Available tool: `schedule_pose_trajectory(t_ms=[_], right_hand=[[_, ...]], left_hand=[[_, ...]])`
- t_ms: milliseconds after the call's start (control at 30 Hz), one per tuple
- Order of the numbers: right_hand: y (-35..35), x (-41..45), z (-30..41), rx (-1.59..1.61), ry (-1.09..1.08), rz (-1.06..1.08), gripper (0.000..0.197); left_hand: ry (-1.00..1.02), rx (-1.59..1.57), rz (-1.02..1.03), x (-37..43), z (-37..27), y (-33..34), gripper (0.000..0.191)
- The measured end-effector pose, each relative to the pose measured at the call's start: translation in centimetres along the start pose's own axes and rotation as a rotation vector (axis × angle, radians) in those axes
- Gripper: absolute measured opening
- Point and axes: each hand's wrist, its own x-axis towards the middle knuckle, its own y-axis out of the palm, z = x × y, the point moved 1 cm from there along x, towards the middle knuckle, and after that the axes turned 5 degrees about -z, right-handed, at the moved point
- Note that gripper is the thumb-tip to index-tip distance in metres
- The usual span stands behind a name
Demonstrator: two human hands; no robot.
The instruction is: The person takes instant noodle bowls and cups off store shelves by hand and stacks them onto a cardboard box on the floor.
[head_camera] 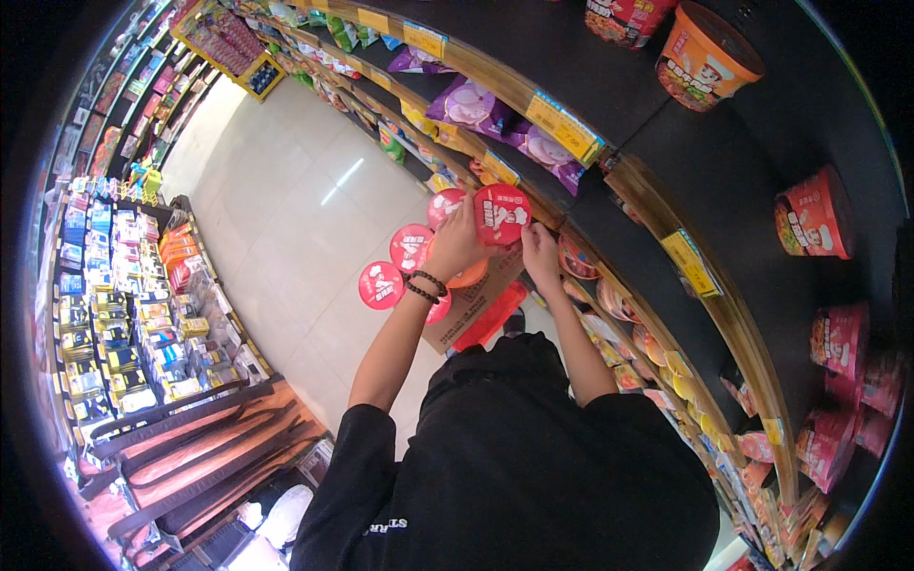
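My left hand [459,239] grips a red-lidded instant noodle tub [502,214] at its left side. The fingers of my right hand [540,258] touch the lower right rim of the same tub. Below and to the left are several other round tubs, among them a red-lidded one [381,285], another red-lidded one [411,246] and an orange one [468,273] partly under my left hand. A brown cardboard box [475,307] with printed writing lies beneath them, with a red plastic object [493,314] beside it. How the box is supported is hidden.
Store shelves with wooden edges [685,257] curve along the right, bearing an orange noodle tub [703,61], a red tub [814,218] and purple snack bags [471,107]. A rack of small packaged goods [143,307] stands at left, across the tiled floor [307,214].
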Motion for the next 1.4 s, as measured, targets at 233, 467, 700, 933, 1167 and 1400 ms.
schedule_pose_trajectory(t_ms=[233,467,700,933,1167,1400], right_hand=[[-0.3,-0.1,-0.4,-0.006,-0.032,-0.026,0.03],[-0.1,-0.3,-0.2,0.038,-0.04,-0.011,0.031],[0.1,-1.0,-0.4,-0.055,-0.002,-0.033,0.03],[0.6,-1.3,-1.1,-0.032,0.055,-0.069,0.034],[0.8,-1.6,-0.9,-0.136,0.029,-0.137,0.035],[1.1,-1.7,-1.7,-0.052,0.059,-0.122,0.036]], left_hand=[[0.003,0.003,0.025,0.2,0.0,0.0,0.112],[-0.02,0.069,0.089,0.3,0.7,0.2,0.112],[-0.046,0.177,0.129,0.0,0.9,0.6,0.116],[-0.038,0.148,0.056,-0.5,1.1,0.7,0.113],[-0.002,0.124,0.03,-1.1,1.5,1.0,0.107],[-0.034,0.142,0.052,-1.1,1.7,1.1,0.111]])
